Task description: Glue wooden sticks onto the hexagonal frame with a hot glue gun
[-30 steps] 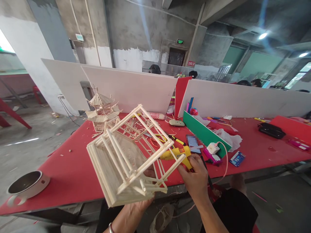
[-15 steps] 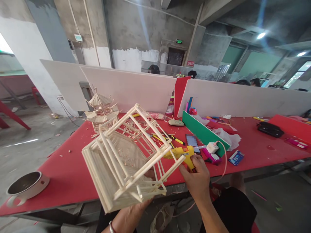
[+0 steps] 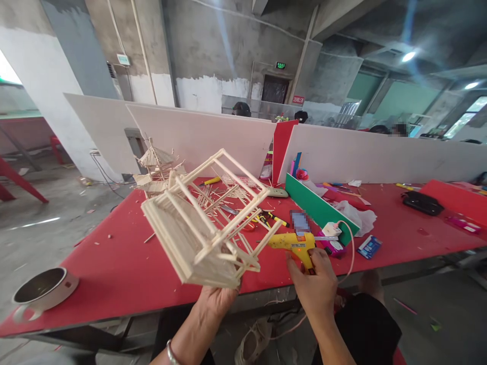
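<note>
Your left hand [image 3: 219, 300] gripped frame [image 3: 219, 237] from below, right hand [image 3: 315, 280] gripped glue gun [image 3: 292, 243]; mug [image 3: 55, 299] stood on worktop [image 3: 114, 274], contents unclear.

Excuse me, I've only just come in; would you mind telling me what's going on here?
A person's left hand holds up a wooden stick frame from below, tilted above the red table. The right hand grips a yellow glue gun, its nozzle pointing toward the frame's near posts; whether they touch is hard to tell. Loose sticks lie behind the frame, a small stick tower stands to the left, and a mug sits near the table's left end.
</note>
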`<state>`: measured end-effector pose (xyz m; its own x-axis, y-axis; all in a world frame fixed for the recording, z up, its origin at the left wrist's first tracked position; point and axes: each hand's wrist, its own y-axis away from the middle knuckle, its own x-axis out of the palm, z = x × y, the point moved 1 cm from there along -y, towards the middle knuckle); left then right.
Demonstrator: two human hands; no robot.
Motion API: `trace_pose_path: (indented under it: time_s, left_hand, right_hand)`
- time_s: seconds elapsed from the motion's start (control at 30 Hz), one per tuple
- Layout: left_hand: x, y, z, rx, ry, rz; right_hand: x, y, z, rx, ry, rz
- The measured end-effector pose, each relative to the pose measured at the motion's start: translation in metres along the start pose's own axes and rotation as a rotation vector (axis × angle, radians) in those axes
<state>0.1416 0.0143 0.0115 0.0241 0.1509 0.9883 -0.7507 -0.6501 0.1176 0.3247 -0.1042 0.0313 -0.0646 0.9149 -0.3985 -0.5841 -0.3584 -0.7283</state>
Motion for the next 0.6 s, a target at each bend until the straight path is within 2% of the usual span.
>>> trace_pose_path:
  time_s: [0.1,0.2,0.37,0.6]
  left_hand:
    - [0.02,-0.005,-0.003,-0.046,0.102,-0.03]
    - [0.032,-0.008,-0.004,-0.06,0.138,-0.036]
    - [0.028,-0.01,0.0,-0.117,0.098,-0.082]
    - [0.028,-0.019,0.002,0.025,-0.122,-0.133]
  right_hand:
    - [-0.005,0.001,-0.007,-0.001,0.044,-0.03]
    - [-0.009,0.001,-0.009,0.004,0.032,-0.045]
    - [-0.014,0.003,-0.008,0.044,-0.006,-0.043]
    - [-0.029,0.01,-0.021,0.131,0.013,-0.049]
